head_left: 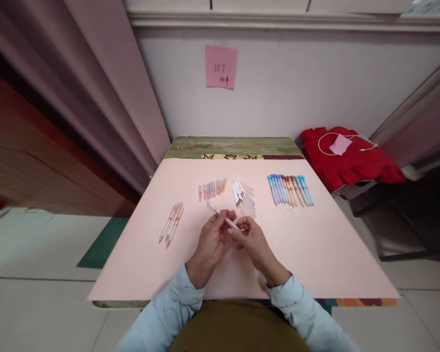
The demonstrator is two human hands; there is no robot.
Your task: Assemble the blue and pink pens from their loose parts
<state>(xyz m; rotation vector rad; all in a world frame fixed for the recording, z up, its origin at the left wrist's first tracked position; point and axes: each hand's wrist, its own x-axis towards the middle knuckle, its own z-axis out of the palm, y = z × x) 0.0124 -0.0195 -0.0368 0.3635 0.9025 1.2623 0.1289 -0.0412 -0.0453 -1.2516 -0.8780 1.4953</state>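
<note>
Over the middle of the pink table (315, 254), my left hand (210, 242) and my right hand (251, 239) meet, both pinched on one thin white pen (223, 218) that slants up to the left. Just beyond the hands lie white refills (237, 191) and clear pen parts (249, 208). A small bunch of assembled pens (171, 224) rests to the left of my left hand.
A row of small clear caps (211, 188) sits at the back centre. A row of blue and orange pen barrels (290, 189) lies at the back right. A red cloth with a white cable (346, 156) covers a seat right of the table. A pink note (221, 66) hangs on the wall.
</note>
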